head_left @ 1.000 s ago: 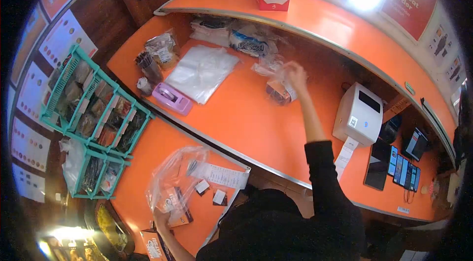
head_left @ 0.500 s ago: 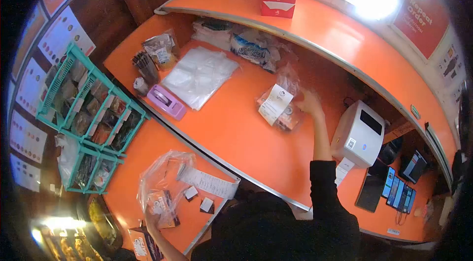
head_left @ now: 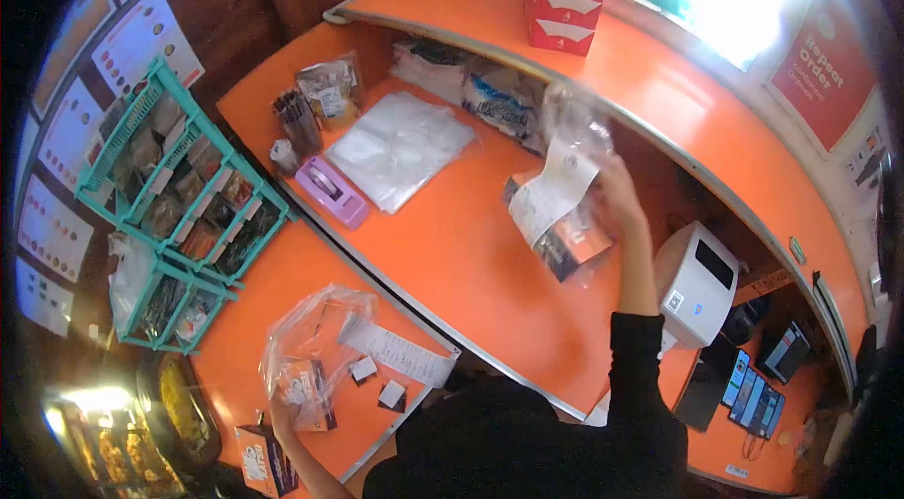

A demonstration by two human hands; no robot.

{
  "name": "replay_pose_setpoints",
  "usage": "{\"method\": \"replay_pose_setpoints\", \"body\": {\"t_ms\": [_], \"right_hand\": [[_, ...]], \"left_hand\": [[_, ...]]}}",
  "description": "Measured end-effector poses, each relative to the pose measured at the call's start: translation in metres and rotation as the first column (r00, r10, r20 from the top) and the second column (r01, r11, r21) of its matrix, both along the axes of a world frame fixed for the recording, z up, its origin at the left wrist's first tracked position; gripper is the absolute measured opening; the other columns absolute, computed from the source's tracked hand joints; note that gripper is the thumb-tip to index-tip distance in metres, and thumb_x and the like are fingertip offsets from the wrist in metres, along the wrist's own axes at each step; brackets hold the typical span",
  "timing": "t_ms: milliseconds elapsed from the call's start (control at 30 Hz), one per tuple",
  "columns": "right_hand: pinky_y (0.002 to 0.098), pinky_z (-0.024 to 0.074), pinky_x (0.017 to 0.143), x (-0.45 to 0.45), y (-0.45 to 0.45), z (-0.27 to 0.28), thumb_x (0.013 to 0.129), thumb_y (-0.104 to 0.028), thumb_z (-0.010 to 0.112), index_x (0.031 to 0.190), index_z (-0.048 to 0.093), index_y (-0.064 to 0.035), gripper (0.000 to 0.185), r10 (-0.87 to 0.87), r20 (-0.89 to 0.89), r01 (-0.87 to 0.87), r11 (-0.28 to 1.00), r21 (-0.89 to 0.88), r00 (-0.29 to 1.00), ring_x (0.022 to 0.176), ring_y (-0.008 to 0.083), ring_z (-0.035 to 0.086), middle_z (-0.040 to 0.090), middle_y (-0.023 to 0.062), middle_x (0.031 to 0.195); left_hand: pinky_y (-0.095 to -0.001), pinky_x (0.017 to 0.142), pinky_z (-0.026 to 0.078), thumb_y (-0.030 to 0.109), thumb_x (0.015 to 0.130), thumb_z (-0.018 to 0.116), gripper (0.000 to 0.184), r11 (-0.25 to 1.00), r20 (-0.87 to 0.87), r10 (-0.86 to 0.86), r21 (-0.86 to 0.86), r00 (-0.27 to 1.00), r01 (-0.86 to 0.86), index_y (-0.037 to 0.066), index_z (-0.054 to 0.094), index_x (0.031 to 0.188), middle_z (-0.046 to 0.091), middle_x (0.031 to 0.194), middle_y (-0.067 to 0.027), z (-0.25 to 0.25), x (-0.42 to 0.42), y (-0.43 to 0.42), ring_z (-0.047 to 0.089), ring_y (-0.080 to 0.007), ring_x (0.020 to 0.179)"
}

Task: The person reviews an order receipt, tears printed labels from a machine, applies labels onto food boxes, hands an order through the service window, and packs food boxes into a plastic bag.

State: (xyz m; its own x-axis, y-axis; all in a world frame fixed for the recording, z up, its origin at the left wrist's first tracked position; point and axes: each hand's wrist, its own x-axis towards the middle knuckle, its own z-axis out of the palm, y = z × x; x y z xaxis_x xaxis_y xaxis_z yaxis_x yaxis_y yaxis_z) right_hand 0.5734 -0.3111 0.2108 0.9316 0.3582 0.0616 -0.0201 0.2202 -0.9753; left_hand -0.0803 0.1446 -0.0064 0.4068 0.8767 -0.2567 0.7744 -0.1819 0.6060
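My right hand [head_left: 620, 190] is closed on a clear plastic bag [head_left: 576, 118]. An orange and black food box [head_left: 576, 240] sits inside the bag, with a white receipt [head_left: 557, 193] across its front. At lower left, my left hand [head_left: 282, 412] grips the edge of a second clear plastic bag [head_left: 315, 320] lying on the counter; its fingertips are partly hidden. This bag holds another orange and black box [head_left: 315, 405], and a long printed receipt [head_left: 400, 353] lies beside it. Close to my left wrist stands a third box [head_left: 256, 461].
Two small black-and-white packets [head_left: 393, 395] lie near the receipt. A purple tape dispenser [head_left: 331, 193] and a stack of clear bags [head_left: 400, 151] are farther back. Teal baskets [head_left: 188, 188] stand left, a white printer [head_left: 697, 282] right. Red boxes [head_left: 565, 5] are stacked on the raised shelf.
My right hand has raised the bagged box with its receipt off the counter, closer to me. My left hand has stayed by its bag. The whole view has shifted slightly.
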Motion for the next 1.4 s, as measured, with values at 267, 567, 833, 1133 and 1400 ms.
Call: {"method": "replay_pose_setpoints", "body": {"t_ms": [267, 567, 833, 1133, 1400], "right_hand": [[0.0325, 0.0539, 0.073, -0.063, -0.031, 0.256, 0.095, -0.032, 0.056, 0.114, 0.06, -0.0011, 0.037, -0.1, 0.257, 0.029, 0.963, 0.266, 0.961, 0.081, 0.0193, 0.065, 0.066, 0.0098, 0.097], [0.0337, 0.0528, 0.073, 0.013, -0.061, 0.228, 0.095, -0.031, 0.054, 0.108, 0.061, -0.0016, 0.033, -0.079, 0.409, 0.076, 0.997, 0.025, 0.909, 0.079, 0.0209, 0.064, 0.065, 0.0098, 0.093], [0.0343, 0.0511, 0.075, 0.109, -0.074, 0.079, 0.095, -0.028, 0.053, 0.102, 0.063, -0.0021, 0.029, -0.019, 0.488, 0.354, 0.715, -0.604, 0.873, 0.081, 0.0218, 0.062, 0.064, 0.0095, 0.09], [0.0349, 0.0492, 0.076, 0.164, -0.011, 0.033, 0.095, -0.025, 0.051, 0.095, 0.064, -0.0027, 0.026, -0.007, 0.761, 0.731, 0.285, -0.62, 0.648, 0.082, 0.0228, 0.061, 0.063, 0.0091, 0.087], [0.0339, 0.0476, 0.087, -0.214, 0.248, -0.014, 0.094, -0.028, 0.055, 0.11, 0.064, -0.0031, 0.031, 0.841, 0.343, -0.761, 0.531, -0.373, 0.418, 0.098, 0.0216, 0.06, 0.064, 0.0081, 0.1]], "left_hand": [[-0.0334, 0.103, 0.041, 0.003, 0.054, 0.065, 0.086, 0.998, 0.002, 0.023, -0.05, 1.0, -0.023, -0.007, 0.043, 0.136, 0.057, 0.128, -0.023, 0.018, 0.009, -0.006, 0.053, -0.0289, 0.122], [-0.0388, 0.108, 0.04, 0.008, 0.057, 0.068, 0.091, 0.996, -0.163, -0.078, 0.02, 0.984, 0.082, 0.001, 0.037, 0.143, 0.05, 0.138, -0.0222, -0.006, -0.005, 0.01, 0.047, -0.034, 0.13], [-0.0446, 0.109, 0.037, 0.019, 0.055, 0.079, 0.079, 0.909, -0.45, 0.033, 0.384, 0.893, 0.16, 0.009, 0.053, 0.13, 0.054, 0.132, -0.0203, -0.023, -0.004, 0.007, 0.049, -0.0365, 0.126], [-0.045, 0.1, 0.044, 0.029, 0.064, 0.08, 0.055, 0.937, -0.011, -0.009, 0.348, 1.0, 0.013, 0.007, 0.065, 0.113, 0.063, 0.119, -0.0171, 0.057, 0.034, -0.012, 0.05, -0.0379, 0.122], [-0.0451, 0.081, 0.053, 0.011, 0.069, 0.07, 0.039, 0.901, 0.203, 0.005, 0.425, 0.979, -0.092, 0.005, 0.068, 0.107, 0.067, 0.106, -0.021, 0.042, 0.049, 0.015, 0.066, -0.0373, 0.096]]}}
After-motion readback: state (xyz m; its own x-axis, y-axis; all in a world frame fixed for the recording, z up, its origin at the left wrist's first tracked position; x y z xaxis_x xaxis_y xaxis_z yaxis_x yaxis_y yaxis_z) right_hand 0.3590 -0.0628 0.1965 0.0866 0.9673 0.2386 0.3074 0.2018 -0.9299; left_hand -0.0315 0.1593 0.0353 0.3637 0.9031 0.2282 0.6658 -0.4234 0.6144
